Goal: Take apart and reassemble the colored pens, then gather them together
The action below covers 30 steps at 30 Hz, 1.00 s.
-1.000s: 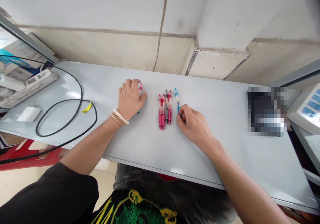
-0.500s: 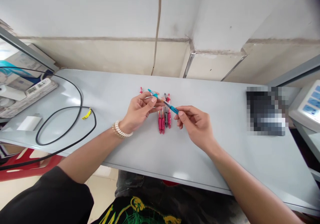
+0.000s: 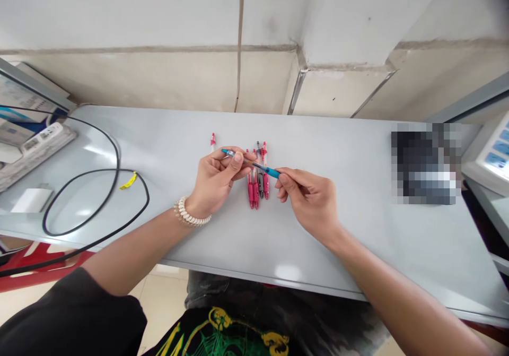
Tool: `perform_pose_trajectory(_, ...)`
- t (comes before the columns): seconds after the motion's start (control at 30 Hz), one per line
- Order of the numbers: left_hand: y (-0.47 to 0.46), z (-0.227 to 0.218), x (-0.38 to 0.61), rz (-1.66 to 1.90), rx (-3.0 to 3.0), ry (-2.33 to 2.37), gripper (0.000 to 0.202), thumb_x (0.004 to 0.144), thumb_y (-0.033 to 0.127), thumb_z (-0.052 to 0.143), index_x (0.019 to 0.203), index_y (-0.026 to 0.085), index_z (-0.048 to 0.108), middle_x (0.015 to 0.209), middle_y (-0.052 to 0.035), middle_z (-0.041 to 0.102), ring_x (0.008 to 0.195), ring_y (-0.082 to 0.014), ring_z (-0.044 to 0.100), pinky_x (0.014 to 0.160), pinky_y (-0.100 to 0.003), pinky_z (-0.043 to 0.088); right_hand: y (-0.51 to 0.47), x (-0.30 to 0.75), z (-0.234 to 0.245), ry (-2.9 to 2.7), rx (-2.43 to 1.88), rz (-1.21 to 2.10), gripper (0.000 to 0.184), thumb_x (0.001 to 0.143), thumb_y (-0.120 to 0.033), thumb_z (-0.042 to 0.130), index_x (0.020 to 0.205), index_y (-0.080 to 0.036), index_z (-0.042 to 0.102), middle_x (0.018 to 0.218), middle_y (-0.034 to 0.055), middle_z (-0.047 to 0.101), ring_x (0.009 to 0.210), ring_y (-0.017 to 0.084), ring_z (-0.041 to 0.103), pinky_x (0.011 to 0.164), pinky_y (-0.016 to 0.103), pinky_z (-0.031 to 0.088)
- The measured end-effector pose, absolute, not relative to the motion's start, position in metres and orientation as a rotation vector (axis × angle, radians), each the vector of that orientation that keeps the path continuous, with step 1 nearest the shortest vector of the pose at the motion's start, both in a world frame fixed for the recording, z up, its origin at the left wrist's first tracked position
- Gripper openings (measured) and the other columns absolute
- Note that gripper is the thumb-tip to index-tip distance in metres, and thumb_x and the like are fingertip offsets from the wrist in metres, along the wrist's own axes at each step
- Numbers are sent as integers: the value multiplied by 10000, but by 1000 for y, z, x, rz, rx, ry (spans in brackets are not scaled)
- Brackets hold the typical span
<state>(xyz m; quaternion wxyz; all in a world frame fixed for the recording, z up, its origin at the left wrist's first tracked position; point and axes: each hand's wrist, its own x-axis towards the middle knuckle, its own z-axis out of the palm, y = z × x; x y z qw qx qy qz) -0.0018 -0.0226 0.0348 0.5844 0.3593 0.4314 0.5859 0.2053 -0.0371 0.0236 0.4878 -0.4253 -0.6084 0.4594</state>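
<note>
Both hands hold one blue pen (image 3: 254, 165) above the grey table (image 3: 342, 239). My left hand (image 3: 217, 181), with a bead bracelet on the wrist, pinches the pen's far tip end. My right hand (image 3: 308, 199) pinches its blue grip end. Beneath the pen lie several pens side by side, mostly pink (image 3: 251, 192) with one grey (image 3: 260, 183). A single pen (image 3: 212, 141) with a pink top lies on the table behind my left hand.
A black cable (image 3: 95, 207) with a yellow tag loops across the table's left part. A white adapter (image 3: 29, 199) and a white power strip (image 3: 35, 144) lie at the far left. A blurred dark object (image 3: 425, 165) sits at the right, beside a white device (image 3: 493, 154).
My right hand lifted the blue pen off the table. My left hand left the pink-topped pen and took the blue pen's far end. The pen has since shifted slightly left.
</note>
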Motion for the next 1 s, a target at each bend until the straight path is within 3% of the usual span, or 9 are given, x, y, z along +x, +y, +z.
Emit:
perform_pose_trajectory(0.2, -27, 35, 2, 1366, 780, 1031, 344, 748, 434, 983, 838, 177, 773, 939, -38, 822, 843, -124, 791, 792, -188, 665, -40, 206, 19, -1688, -983, 647, 282, 1045, -166, 587, 1095, -298, 832, 926, 17, 807, 682, 137, 716, 624, 317, 654)
perform_pose_trajectory(0.33, -25, 32, 3, 1358, 727, 987, 322, 747, 416, 986, 836, 172, 795, 944, -30, 821, 850, -99, 783, 815, -155, 655, -37, 207, 20, -1705, -941, 503, 197, 1000, -157, 668, 998, -281, 821, 1066, 58, 792, 911, 184, 762, 797, 369, 686)
perform_pose_trajectory(0.4, -24, 32, 3, 1362, 724, 977, 328, 744, 425, 986, 851, 174, 804, 949, -32, 825, 852, -98, 785, 800, -144, 652, -36, 207, 20, -1662, -991, 595, 123, 968, -235, 750, 1074, -265, 805, 1112, 69, 786, 959, 199, 768, 847, 383, 690)
perform_pose_trajectory(0.5, -23, 32, 3, 1365, 746, 979, 337, 729, 430, 993, 844, 179, 800, 942, -33, 828, 856, -109, 792, 790, -152, 656, -36, 207, 21, -1633, -1087, 841, 169, 1012, -330, 710, 1134, -247, 793, 918, 37, 785, 741, 157, 738, 688, 333, 665)
perform_pose_trajectory(0.6, -23, 32, 3, 1371, 756, 970, 323, 742, 420, 989, 849, 179, 803, 946, -29, 831, 866, -107, 793, 803, -149, 657, -36, 208, 23, -1620, -1023, 824, 95, 990, -253, 724, 995, -250, 819, 1024, 48, 776, 879, 165, 753, 806, 347, 667)
perform_pose_trajectory(0.67, -23, 32, 3, 1376, 751, 961, 313, 755, 415, 983, 858, 179, 806, 947, -27, 832, 866, -104, 792, 804, -148, 656, -35, 208, 25, -1568, -987, 872, 112, 946, -241, 773, 1050, -256, 814, 1100, 52, 770, 980, 180, 757, 886, 365, 670)
perform_pose_trajectory(0.77, -24, 32, 3, 1382, 753, 958, 319, 757, 422, 982, 850, 180, 796, 941, -27, 830, 865, -113, 793, 801, -162, 660, -34, 208, 26, -1514, -1016, 1026, 133, 966, -283, 758, 1084, -252, 811, 925, 31, 774, 798, 157, 743, 722, 331, 662)
perform_pose_trajectory(0.9, -24, 32, 3, 1386, 767, 982, 353, 737, 446, 987, 856, 182, 786, 947, -29, 828, 875, -119, 792, 806, -176, 663, -33, 209, 27, -1544, -982, 903, 73, 909, -224, 796, 946, -275, 834, 1135, 54, 749, 1020, 192, 738, 885, 380, 662)
perform_pose_trajectory(1.0, -24, 32, 3, 1384, 786, 991, 363, 749, 456, 978, 866, 179, 775, 954, -33, 826, 887, -127, 795, 818, -190, 666, -33, 209, 28, -1489, -1005, 1031, 125, 933, -267, 780, 1049, -270, 825, 987, 43, 759, 857, 165, 733, 763, 344, 667)
